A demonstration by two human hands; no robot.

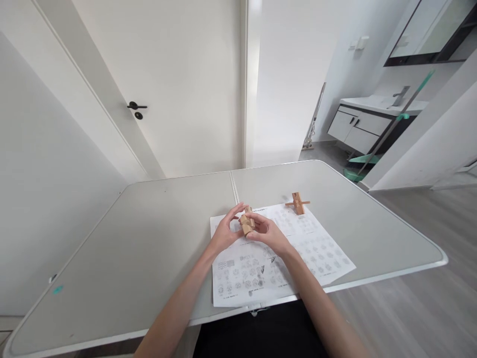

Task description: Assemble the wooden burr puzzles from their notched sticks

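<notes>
Between my two hands is a light wooden interlocking puzzle (246, 223), held just above a printed sheet. My left hand (225, 231) grips it from the left, its fingers curled round the far side. From the right, my right hand (270, 232) pinches the puzzle with thumb and fingers. Part of the puzzle is covered by my fingers. A second wooden puzzle (297, 203), darker and cross-shaped, lies at the sheet's far right edge, apart from both hands. Under my hands the instruction sheet (238, 293) shows rows of small printed diagrams.
The grey folding table (149, 248) has a seam down its middle and a metal rim. Beyond it stands a white door (186, 74) with a black handle (137, 106). A sink cabinet (357, 124) and a green broom (400, 117) are at the right.
</notes>
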